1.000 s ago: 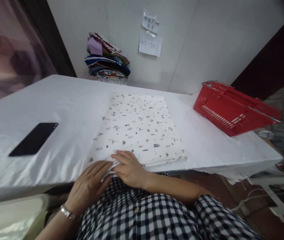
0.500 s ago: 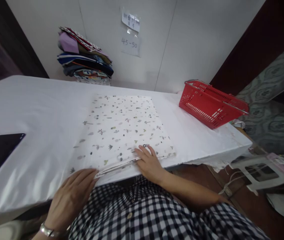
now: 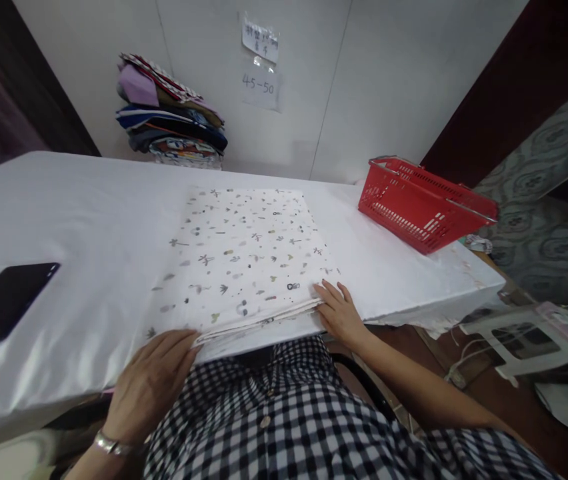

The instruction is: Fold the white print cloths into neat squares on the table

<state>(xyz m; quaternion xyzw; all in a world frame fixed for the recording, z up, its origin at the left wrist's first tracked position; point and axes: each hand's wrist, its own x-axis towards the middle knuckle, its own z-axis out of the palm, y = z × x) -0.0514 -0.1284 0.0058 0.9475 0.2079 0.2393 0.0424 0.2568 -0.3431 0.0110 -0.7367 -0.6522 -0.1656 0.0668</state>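
Observation:
A white printed cloth (image 3: 254,247) with small palm trees, birds and leaves lies spread on the table, its layered near edge toward me. My left hand (image 3: 157,370) holds this edge near its left corner, fingers close together on top. At the right end of the same edge, my right hand (image 3: 340,315) has its fingers over the cloth and its thumb at the front, pinching the layers. The thumb of my left hand is mostly hidden. Between both hands the edge runs fairly straight, with several layers showing.
A white-covered table (image 3: 99,227) carries a dark phone (image 3: 7,300) at left and a red plastic basket (image 3: 424,203) at right. Folded fabrics (image 3: 171,117) are stacked against the wall. Paper notes (image 3: 261,87) hang above. A white appliance-like frame (image 3: 529,340) stands low at right.
My right hand has slid right along the near edge to the cloth's right corner. The left hand stays at the left corner, and the front layers look straighter.

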